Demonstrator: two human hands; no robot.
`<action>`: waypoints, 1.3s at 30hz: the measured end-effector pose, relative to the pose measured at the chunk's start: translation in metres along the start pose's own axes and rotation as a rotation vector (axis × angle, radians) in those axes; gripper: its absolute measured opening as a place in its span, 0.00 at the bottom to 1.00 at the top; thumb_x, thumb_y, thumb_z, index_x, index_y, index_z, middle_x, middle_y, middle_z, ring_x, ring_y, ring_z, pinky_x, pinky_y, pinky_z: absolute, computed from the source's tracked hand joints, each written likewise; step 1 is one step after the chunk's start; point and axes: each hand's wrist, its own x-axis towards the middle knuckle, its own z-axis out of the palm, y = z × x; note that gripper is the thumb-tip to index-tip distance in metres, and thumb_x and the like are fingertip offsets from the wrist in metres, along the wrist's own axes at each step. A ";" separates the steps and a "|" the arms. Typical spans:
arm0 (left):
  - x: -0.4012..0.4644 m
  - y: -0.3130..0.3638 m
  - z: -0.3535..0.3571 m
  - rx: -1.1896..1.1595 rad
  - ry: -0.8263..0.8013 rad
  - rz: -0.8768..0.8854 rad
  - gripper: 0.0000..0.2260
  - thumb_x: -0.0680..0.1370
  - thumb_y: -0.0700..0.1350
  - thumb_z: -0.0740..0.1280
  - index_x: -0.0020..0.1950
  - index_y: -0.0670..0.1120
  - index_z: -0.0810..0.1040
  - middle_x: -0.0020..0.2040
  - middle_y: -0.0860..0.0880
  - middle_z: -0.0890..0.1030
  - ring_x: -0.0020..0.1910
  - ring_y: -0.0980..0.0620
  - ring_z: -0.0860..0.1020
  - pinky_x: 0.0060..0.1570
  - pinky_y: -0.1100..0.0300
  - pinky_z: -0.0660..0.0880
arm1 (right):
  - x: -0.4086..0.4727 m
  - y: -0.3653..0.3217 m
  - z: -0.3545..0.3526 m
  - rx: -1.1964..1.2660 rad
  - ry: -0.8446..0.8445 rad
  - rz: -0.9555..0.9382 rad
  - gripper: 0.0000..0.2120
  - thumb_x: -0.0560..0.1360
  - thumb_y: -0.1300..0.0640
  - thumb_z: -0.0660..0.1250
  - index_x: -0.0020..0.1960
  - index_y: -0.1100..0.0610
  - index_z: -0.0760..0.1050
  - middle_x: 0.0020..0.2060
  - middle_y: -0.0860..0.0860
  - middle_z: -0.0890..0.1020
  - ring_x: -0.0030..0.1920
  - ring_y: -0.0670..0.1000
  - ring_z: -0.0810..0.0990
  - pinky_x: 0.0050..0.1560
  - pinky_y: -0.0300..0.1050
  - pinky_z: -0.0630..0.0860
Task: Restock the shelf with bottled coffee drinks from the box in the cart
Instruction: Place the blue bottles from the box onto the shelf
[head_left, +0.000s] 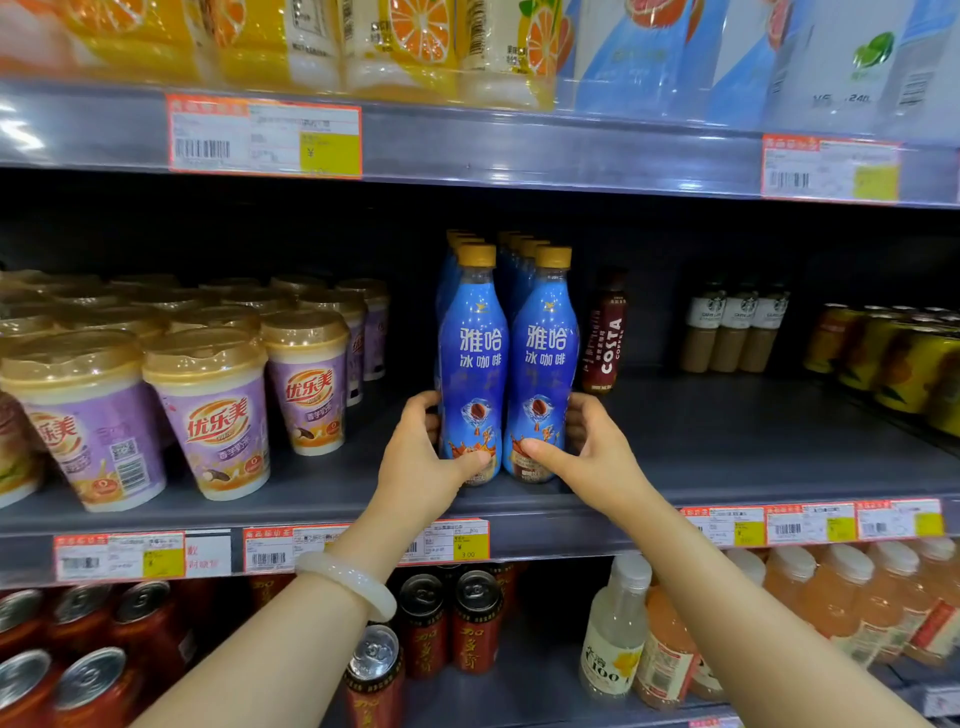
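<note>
Two rows of blue bottled coffee drinks with gold caps stand on the middle shelf (727, 441). My left hand (426, 462) grips the base of the front left bottle (474, 358), thumb across its front and fingers round its left side. My right hand (587, 447) grips the base of the front right bottle (544, 353) in the same way from the right. Both bottles stand upright, side by side and touching, near the shelf's front edge. Several more blue bottles line up behind them. The box and the cart are out of view.
Purple milk tea cups (218, 410) fill the shelf to the left. A dark Costa bottle (605, 332), Starbucks bottles (735, 327) and yellow cans (893, 358) stand to the right, with bare shelf between. Red cans (452, 623) and juice bottles (618, 629) sit below.
</note>
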 end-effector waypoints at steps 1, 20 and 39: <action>0.000 -0.001 0.001 0.005 0.007 -0.003 0.32 0.66 0.38 0.77 0.66 0.46 0.67 0.57 0.49 0.77 0.52 0.55 0.77 0.48 0.64 0.72 | 0.000 0.000 0.000 -0.002 -0.002 0.002 0.28 0.68 0.54 0.75 0.63 0.49 0.65 0.59 0.46 0.76 0.60 0.46 0.76 0.62 0.50 0.75; 0.003 -0.002 0.002 0.035 0.025 0.003 0.31 0.66 0.40 0.77 0.66 0.45 0.67 0.61 0.47 0.75 0.55 0.54 0.75 0.50 0.62 0.73 | -0.001 -0.005 0.000 -0.094 0.001 0.024 0.28 0.71 0.54 0.72 0.67 0.52 0.65 0.60 0.47 0.75 0.60 0.45 0.75 0.61 0.45 0.75; -0.045 0.039 0.030 0.202 0.435 0.390 0.23 0.72 0.37 0.69 0.66 0.36 0.69 0.61 0.41 0.72 0.62 0.46 0.70 0.62 0.60 0.64 | -0.043 -0.029 -0.044 -0.532 -0.006 -0.095 0.29 0.75 0.53 0.68 0.72 0.56 0.62 0.68 0.52 0.67 0.69 0.50 0.66 0.67 0.40 0.64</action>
